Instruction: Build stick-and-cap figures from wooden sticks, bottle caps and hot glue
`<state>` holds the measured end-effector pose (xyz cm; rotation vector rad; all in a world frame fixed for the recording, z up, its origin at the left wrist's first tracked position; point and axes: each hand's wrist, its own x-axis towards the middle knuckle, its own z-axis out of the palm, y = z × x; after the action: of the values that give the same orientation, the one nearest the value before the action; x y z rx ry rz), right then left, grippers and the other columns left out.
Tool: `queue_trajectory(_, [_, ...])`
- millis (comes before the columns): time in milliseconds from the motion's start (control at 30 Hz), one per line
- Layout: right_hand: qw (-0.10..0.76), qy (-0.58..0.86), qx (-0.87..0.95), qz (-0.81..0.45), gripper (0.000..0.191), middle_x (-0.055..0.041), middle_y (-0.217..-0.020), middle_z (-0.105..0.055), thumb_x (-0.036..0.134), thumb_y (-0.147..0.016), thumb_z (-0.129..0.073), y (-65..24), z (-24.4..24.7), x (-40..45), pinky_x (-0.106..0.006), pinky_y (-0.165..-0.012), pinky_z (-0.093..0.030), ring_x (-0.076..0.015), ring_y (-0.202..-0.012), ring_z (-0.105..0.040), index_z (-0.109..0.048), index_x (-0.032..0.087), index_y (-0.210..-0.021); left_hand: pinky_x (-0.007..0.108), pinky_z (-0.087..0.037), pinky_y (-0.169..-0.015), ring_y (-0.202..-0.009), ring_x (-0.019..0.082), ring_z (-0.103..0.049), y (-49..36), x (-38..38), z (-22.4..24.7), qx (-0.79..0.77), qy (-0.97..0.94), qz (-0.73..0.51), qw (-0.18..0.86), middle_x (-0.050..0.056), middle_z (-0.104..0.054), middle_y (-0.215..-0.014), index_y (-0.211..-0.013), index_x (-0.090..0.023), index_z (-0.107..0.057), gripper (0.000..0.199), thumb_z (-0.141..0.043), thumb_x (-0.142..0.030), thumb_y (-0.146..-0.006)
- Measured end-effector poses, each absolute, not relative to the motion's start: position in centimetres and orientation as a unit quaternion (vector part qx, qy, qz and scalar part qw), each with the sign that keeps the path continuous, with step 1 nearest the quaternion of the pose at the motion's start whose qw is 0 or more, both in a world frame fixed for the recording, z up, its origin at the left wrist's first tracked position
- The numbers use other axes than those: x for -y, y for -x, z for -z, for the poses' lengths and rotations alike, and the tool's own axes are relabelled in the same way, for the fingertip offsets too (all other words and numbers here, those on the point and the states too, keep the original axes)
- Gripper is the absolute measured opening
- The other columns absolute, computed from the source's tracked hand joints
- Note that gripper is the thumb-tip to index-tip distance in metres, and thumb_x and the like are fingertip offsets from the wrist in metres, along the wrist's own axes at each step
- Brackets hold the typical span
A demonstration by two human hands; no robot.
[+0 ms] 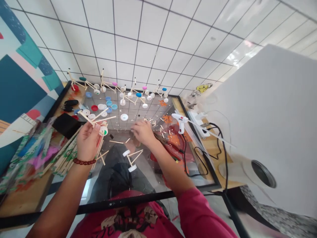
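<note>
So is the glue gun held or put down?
Put down: the glue gun is apart from the right hand, and the left hand holds sticks.

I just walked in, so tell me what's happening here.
A person's left hand holds a pale wooden-stick frame over a black-framed glass table. The right hand is beside scattered wooden bits; whether it grips anything is hidden. Nearer the front rests a pale wooden triangular frame with two white round wheels. Wheeled wooden models with coloured pieces stand along the far edge, and a white glue gun lies to the right.
</note>
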<state>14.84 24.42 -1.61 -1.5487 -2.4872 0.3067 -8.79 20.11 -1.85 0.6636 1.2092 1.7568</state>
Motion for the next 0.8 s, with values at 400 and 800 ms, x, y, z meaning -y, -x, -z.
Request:
queue_trajectory(400, [0.103,0.429,0.868,-0.227,0.049,-0.0053,-0.120,-0.080,0.034,-0.092,-0.087,-5.9,0.2,-24.7,-0.030,-0.090,-0.043,-0.0231,-0.112,-0.070,-0.074,0.024,-0.138,0.044,-0.067,-0.091,-0.092,0.024,-0.079,9.8,-19.8,1.4,-0.475,-0.302,-0.697,0.444,0.006,-0.081,-0.100,-0.098,-0.023,-0.075,0.053,-0.099,-0.059,-0.067])
queue_trajectory(800, [0.455,0.690,0.560,0.058,0.024,-0.0066,-0.086,-0.083,0.044,-0.088,-0.071,-31.1,-6.5,-19.5,-0.042,-0.084,-0.059,-0.0278,-0.083,-0.075,-0.085,0.025,-0.088,0.032,-0.062,-0.080,-0.091,0.017,-0.073,12.8,-20.9,0.3,-0.441,-0.197,-0.826,0.291,-0.001,-0.077,-0.096,-0.098,-0.025,-0.069,0.045,-0.096,-0.047,-0.070])
